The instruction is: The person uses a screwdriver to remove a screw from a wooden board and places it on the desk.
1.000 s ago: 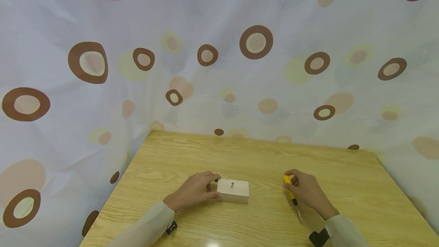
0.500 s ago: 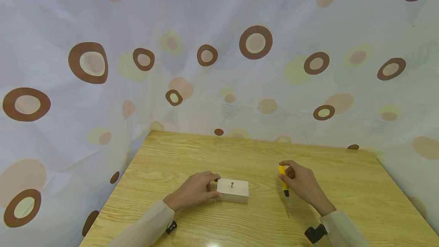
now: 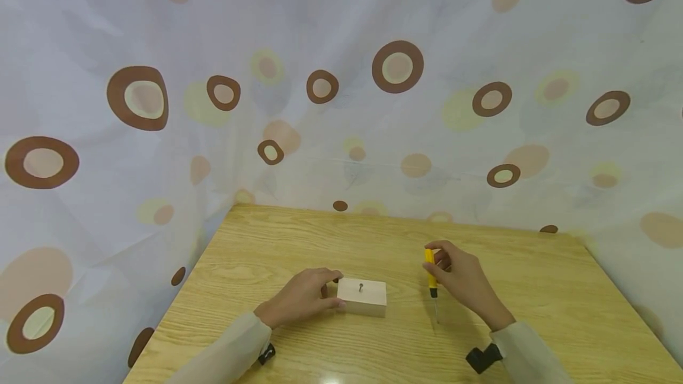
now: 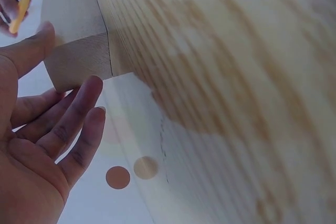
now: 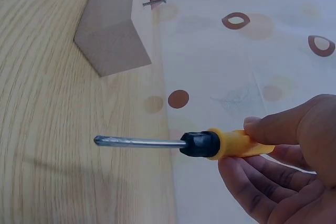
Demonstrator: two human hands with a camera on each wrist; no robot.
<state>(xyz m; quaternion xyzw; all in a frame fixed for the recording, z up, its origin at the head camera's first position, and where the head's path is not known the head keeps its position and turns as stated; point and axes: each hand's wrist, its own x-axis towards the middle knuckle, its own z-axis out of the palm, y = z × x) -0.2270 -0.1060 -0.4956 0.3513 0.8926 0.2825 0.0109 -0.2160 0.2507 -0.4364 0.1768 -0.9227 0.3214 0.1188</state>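
Observation:
A pale wooden block (image 3: 368,298) lies on the table, with a screw (image 3: 360,287) standing up out of its top face. At the block's left end, my left hand (image 3: 304,296) grips it, the thumb on the near side and fingers round the far side. To the right of the block, my right hand (image 3: 465,280) pinches the yellow handle of a screwdriver (image 3: 431,271) between thumb and fingers. Its metal shaft points down, and the tip, which looks cross-shaped in the right wrist view, is apart from the screw (image 5: 154,2).
The wood-grain table (image 3: 288,236) reaches back to a white curtain (image 3: 341,28) with brown and beige spots, which also hangs along both sides. A black strap piece (image 3: 482,358) sits at the right wrist, another (image 3: 266,354) at the left.
My right hand has moved left and away from me with the screwdriver, which now stands more upright. The left hand and the block have stayed put.

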